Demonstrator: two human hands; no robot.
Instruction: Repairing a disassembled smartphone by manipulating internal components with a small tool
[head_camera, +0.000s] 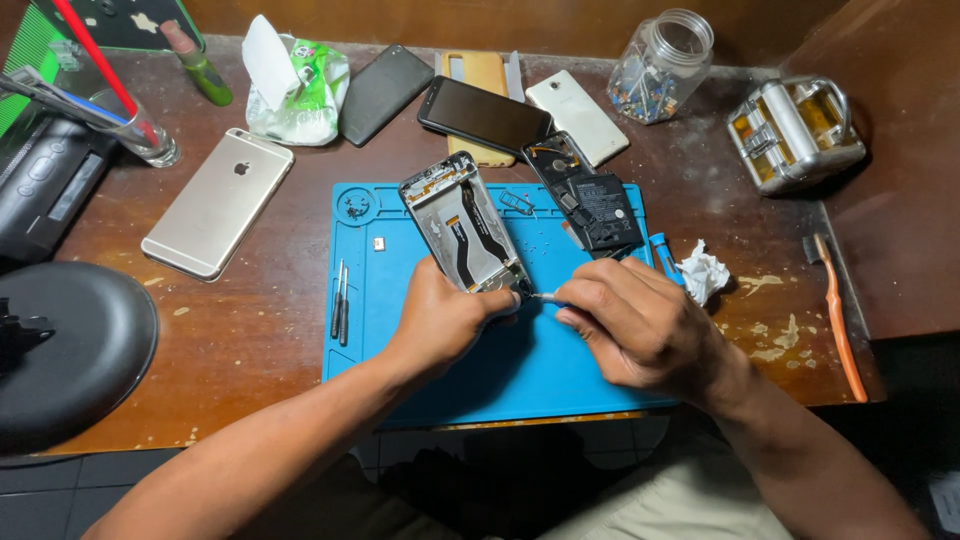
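A worn brown table (260, 330) carries everything, with a blue mat (400, 340) laid at the middle of its near edge. A black round base (70, 350) sits at the near left corner, and a gold phone (218, 200) lies face down left of the mat. Along the far edge lie a dark phone (385, 92), a black-screened phone (483, 115) over a tan case (478, 70), a white phone (577, 115), and a glass jar (662, 65) of small parts. A metal box (795, 132) stands at the far right corner, and an orange brush (838, 315) lies along the right edge. On the mat's far part, an opened phone frame (462, 222) tilts up, its lower end gripped by the left hand (445, 320), fingers curled closed around it. A black back piece (590, 200) rests at the mat's far right corner. The right hand (645, 325) pinches a thin tool (545, 296) whose tip meets the frame's lower end. Two slim screwdrivers (341, 300) lie on the mat's left edge, a crumpled tissue (703, 270) just past its right edge.
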